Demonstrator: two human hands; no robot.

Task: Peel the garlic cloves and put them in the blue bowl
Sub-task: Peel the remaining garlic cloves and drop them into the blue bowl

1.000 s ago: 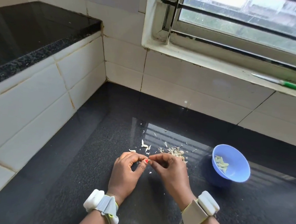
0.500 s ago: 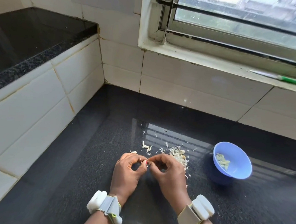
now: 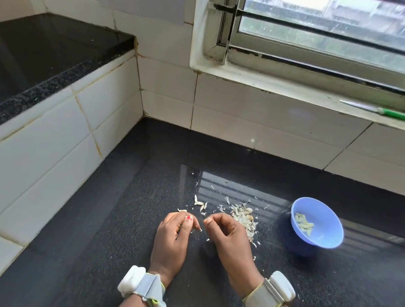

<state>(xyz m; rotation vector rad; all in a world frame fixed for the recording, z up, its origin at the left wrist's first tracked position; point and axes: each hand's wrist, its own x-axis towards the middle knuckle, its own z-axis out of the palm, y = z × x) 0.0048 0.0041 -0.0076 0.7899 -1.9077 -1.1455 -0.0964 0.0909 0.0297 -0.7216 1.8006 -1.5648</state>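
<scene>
I'm seeing left hand [image 3: 173,235] pinching small pale garlic clove [image 3: 197,228]; right hand [image 3: 226,236] curling beside it, grip unclear; round blue plastic bowl [image 3: 320,240] sitting right.

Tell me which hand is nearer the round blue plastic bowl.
Right. The right hand sits just left of the round blue plastic bowl, with the pile of garlic skins between them. The left hand lies further left, beyond the right one.
</scene>
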